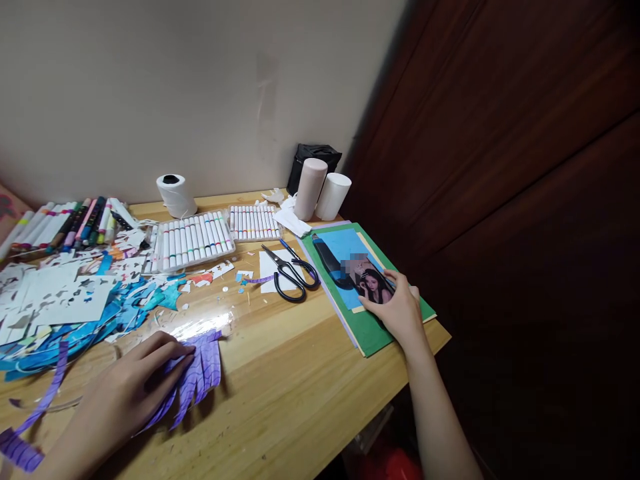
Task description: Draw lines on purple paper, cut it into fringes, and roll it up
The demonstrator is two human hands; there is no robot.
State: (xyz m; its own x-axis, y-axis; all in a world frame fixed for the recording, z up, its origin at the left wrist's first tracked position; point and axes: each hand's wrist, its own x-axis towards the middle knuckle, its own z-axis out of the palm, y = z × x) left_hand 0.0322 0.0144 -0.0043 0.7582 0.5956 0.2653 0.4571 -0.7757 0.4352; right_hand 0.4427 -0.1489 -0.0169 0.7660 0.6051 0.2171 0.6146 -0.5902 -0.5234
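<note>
At the lower left, my left hand [145,377] is closed with the fingertips pinching a sheet of purple paper [207,360] cut into fringe-like strips. My right hand [400,307] grips a phone [374,283] by its sides, thumb on the near edge and fingers on the far one; a picture of a person shows on it. Beneath the phone lies a stack of coloured paper with a green sheet [420,300] and a blue one [345,237]. A long black object [327,260] lies against the phone. Black-handled scissors [287,273] rest open between my hands.
Paper scraps [75,300] cover the left of the table. Two marker boxes, a larger one [195,240] and a smaller one [255,222], lie near the wall with a thread spool [177,197]. Two cylinders, one pinkish [311,190] and one white [334,197], stand behind the stack.
</note>
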